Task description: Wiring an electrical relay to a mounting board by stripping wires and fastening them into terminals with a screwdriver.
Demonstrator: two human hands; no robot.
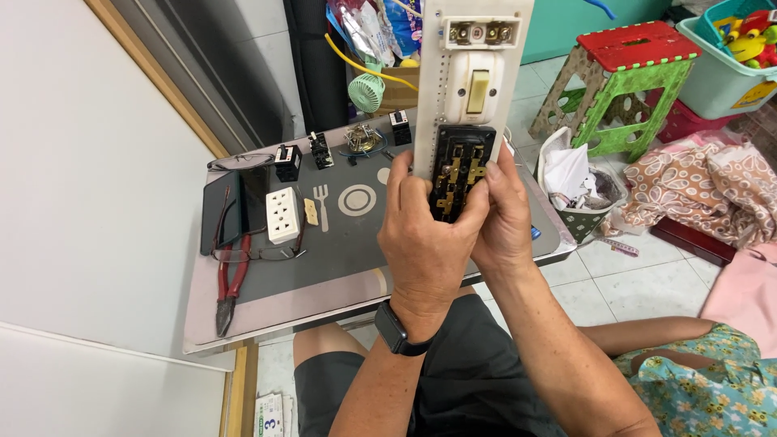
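Note:
I hold a long white electrical switch panel point(473, 73) upright in front of me, its back side facing me. It carries a terminal block at the top, a cream switch body in the middle and a black socket insert with brass contacts point(457, 174) at the bottom. My left hand point(425, 243), with a black watch on the wrist, grips the lower part, its fingers pressed on the black insert. My right hand point(506, 214) wraps the panel's lower right edge from behind.
A small grey table point(324, 267) holds red-handled pliers point(231, 283), a white socket block point(282, 214), a dark tablet point(222, 210), glasses and small black switch parts point(320, 150). A bin with paper point(579, 190), a green-and-red stool point(623, 77) and cloth lie to the right.

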